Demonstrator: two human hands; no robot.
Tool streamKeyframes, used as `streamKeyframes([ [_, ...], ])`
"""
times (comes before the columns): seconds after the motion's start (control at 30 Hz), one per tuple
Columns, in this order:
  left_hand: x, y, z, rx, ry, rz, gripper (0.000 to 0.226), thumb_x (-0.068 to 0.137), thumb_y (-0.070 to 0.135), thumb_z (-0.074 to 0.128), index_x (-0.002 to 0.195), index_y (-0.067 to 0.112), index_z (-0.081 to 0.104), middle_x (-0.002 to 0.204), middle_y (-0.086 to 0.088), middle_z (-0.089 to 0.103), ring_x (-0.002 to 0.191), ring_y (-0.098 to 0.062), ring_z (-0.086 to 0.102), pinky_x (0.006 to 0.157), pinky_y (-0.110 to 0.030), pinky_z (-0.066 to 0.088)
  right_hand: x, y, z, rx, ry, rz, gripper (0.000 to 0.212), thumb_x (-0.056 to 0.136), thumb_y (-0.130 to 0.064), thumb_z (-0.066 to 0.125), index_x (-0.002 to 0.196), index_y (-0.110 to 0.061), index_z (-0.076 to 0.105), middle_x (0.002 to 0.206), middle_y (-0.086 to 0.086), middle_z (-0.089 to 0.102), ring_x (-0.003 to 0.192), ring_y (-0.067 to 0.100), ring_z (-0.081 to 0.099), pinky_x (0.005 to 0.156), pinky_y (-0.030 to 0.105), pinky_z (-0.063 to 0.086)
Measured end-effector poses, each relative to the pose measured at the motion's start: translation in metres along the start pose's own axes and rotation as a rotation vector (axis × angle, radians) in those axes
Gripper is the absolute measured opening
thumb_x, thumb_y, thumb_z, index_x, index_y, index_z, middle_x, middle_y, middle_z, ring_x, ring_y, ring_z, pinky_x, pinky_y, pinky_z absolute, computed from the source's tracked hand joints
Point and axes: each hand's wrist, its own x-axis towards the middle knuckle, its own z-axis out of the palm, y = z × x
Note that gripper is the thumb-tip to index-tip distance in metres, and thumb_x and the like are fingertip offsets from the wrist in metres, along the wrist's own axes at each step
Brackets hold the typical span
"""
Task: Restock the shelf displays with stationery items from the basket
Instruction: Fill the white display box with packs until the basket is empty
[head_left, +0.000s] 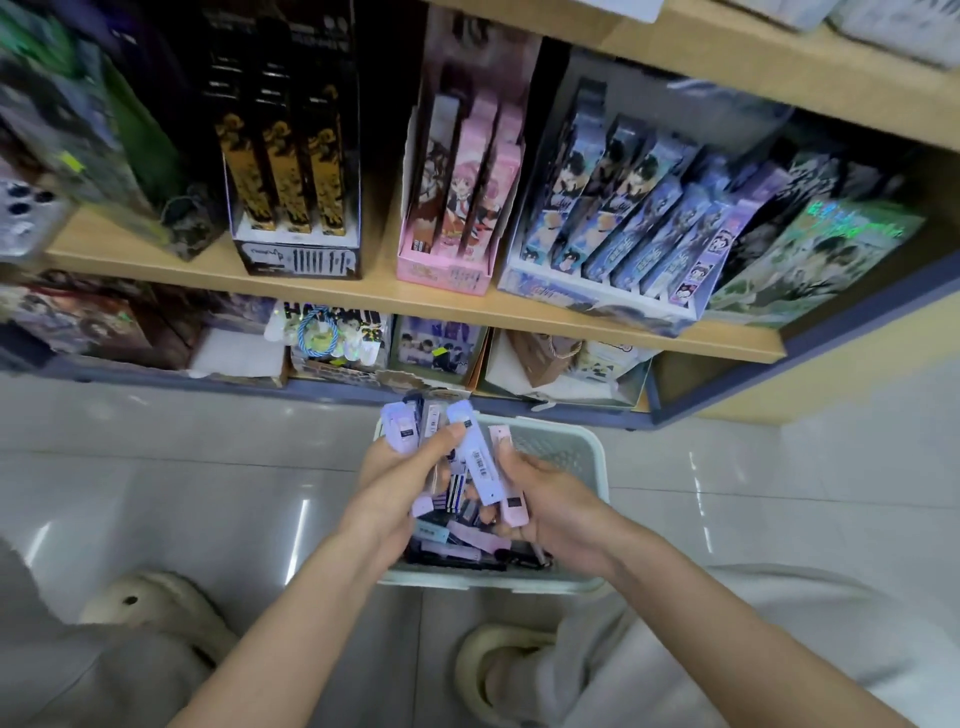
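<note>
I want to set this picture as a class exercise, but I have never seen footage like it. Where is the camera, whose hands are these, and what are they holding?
There is no machine here. The single picture comes from a camera worn on a person's head, looking forward and down at their own hands. The left hand grips a fan of lilac packs, with the thumb on top. The right hand holds a pink pack. Both hands are over a pale basket that holds more packs and stands on the tiled floor. Behind it, a wooden shelf carries display boxes of upright packs.
</note>
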Motion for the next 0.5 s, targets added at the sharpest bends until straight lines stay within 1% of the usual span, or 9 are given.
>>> streamKeyframes([
  [0.07,-0.006,0.009,-0.001,0.023,-0.054,0.042,0.012,0.084,0.01,0.066,0.074,0.014,0.063,0.052,0.007,0.057,0.043,-0.005,0.044,0.043,-0.015,0.04,-0.01,-0.008,0.001,0.161,-0.014,0.025,0.032,0.095,-0.034,0.046,0.106,-0.007,0.057,0.073,0.003,0.061,0.054,0.01,0.051,0.044,0.017,0.042],
  [0.1,-0.009,0.014,-0.001,0.023,-0.086,0.057,0.008,0.084,0.011,0.066,0.076,0.012,0.064,0.055,0.006,0.057,0.044,-0.005,0.044,0.043,-0.015,0.04,-0.015,-0.012,0.002,0.195,-0.009,0.013,0.029,0.093,-0.032,0.05,0.105,-0.006,0.056,0.073,0.003,0.058,0.053,0.01,0.049,0.043,0.016,0.04],
  [0.17,-0.015,0.024,-0.002,0.025,-0.149,0.072,0.005,0.083,0.014,0.065,0.082,0.009,0.066,0.055,0.003,0.052,0.045,-0.006,0.044,0.044,-0.014,0.041,-0.022,-0.018,0.001,0.151,0.006,-0.059,0.022,0.09,-0.026,0.055,0.101,-0.007,0.054,0.067,-0.001,0.052,0.053,0.007,0.046,0.045,0.015,0.039],
  [0.23,-0.02,0.034,-0.003,0.039,-0.194,0.075,0.019,0.078,0.022,0.065,0.088,0.006,0.07,0.052,0.001,0.047,0.044,-0.006,0.044,0.044,-0.014,0.041,-0.029,-0.025,0.0,-0.032,0.06,-0.159,0.011,0.095,-0.021,0.052,0.094,-0.01,0.052,0.063,-0.004,0.047,0.053,0.005,0.044,0.049,0.014,0.039],
  [0.3,-0.023,0.041,-0.002,0.061,-0.196,0.079,0.03,0.073,0.029,0.066,0.09,0.004,0.072,0.052,-0.001,0.047,0.044,-0.007,0.044,0.044,-0.015,0.04,-0.034,-0.032,-0.002,-0.306,0.155,-0.268,0.011,0.097,-0.018,0.051,0.089,-0.011,0.048,0.064,-0.003,0.043,0.051,0.004,0.043,0.054,0.016,0.039],
  [0.37,-0.024,0.047,0.002,0.087,-0.133,0.086,0.031,0.077,0.027,0.069,0.087,-0.002,0.069,0.056,-0.005,0.049,0.044,-0.009,0.045,0.047,-0.017,0.041,-0.039,-0.04,-0.004,-0.537,0.242,-0.375,0.011,0.095,-0.015,0.054,0.092,-0.007,0.047,0.066,-0.002,0.045,0.05,0.003,0.044,0.054,0.017,0.039],
  [0.4,-0.024,0.049,0.005,0.093,-0.083,0.097,0.028,0.079,0.024,0.071,0.081,-0.003,0.065,0.055,-0.006,0.049,0.042,-0.009,0.045,0.049,-0.019,0.041,-0.042,-0.044,-0.004,-0.615,0.268,-0.417,0.013,0.094,-0.015,0.056,0.096,-0.005,0.049,0.068,-0.002,0.047,0.05,0.002,0.045,0.053,0.017,0.039],
  [0.47,-0.025,0.054,0.01,0.101,-0.018,0.121,0.025,0.081,0.021,0.072,0.07,0.005,0.057,0.048,-0.003,0.046,0.039,-0.009,0.044,0.054,-0.023,0.04,-0.05,-0.053,-0.003,-0.761,0.289,-0.468,0.02,0.092,-0.019,0.059,0.099,-0.003,0.05,0.073,-0.001,0.05,0.057,0.006,0.046,0.058,0.023,0.039],
  [0.5,-0.026,0.058,0.012,0.114,-0.024,0.126,0.026,0.081,0.021,0.073,0.069,0.007,0.055,0.047,-0.003,0.045,0.039,-0.01,0.044,0.055,-0.024,0.04,-0.054,-0.058,-0.002,-0.833,0.284,-0.478,0.021,0.092,-0.021,0.06,0.098,-0.004,0.05,0.077,0.0,0.051,0.062,0.009,0.046,0.061,0.026,0.038],
])
